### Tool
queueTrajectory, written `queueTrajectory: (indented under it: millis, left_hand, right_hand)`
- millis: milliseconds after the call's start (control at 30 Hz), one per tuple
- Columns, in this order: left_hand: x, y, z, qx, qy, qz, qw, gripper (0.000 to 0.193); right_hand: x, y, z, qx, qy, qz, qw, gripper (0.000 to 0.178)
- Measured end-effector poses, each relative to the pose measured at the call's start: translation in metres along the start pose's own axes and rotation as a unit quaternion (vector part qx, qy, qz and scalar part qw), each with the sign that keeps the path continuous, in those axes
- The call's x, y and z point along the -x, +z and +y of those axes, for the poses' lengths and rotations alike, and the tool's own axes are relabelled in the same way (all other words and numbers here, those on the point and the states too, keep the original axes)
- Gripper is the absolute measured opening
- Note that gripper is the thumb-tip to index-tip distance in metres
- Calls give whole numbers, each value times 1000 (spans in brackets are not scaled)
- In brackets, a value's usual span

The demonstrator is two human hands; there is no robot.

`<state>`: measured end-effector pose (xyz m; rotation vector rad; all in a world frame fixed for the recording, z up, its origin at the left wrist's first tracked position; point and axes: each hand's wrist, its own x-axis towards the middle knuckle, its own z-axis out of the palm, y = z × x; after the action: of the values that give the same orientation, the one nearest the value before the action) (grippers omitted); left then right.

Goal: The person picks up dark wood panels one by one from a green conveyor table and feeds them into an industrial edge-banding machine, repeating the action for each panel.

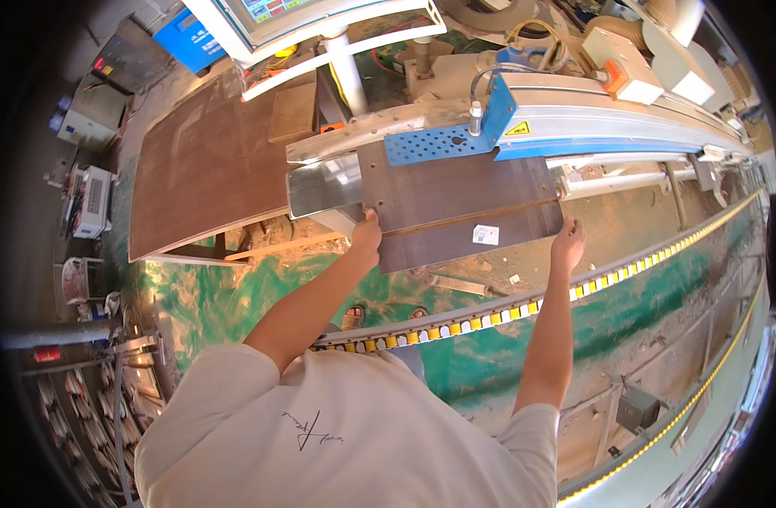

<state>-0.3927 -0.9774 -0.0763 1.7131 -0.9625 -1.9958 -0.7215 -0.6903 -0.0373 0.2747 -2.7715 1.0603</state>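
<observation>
Both my hands hold a dark brown board [430, 250] with a small white label on its face. At its left end, the fingers of my left hand [367, 240] are closed on the edge. My right hand [567, 245] grips the right end near the corner. Directly behind lies a second dark brown panel [464, 190], with a tan-coloured line between the two; I cannot tell whether they touch. The far edge of that panel goes under a blue perforated plate [439, 146] on the machine. A shiny metal plate [324, 184] shows to its left.
A machine beam [591, 110] with blue trim extends to the right. Back left stands a large brown table [210, 161]; a screen [278, 13] hangs above. A roller rail with yellow and white rollers [481, 322] crosses between me and the machine. Wood scraps lie on the green floor [236, 296].
</observation>
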Motion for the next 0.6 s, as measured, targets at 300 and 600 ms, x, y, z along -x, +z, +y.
queueTrajectory:
  millis: [300,600]
  left_hand:
    - [-72,61,-20,-493,357,-141,781,63]
    - [14,70,-61,-93,64,-355,928,66]
  right_hand:
    - [433,-193,112,-25,291,50,955,35]
    - [1014,-343,70,-93,604,583,536,25]
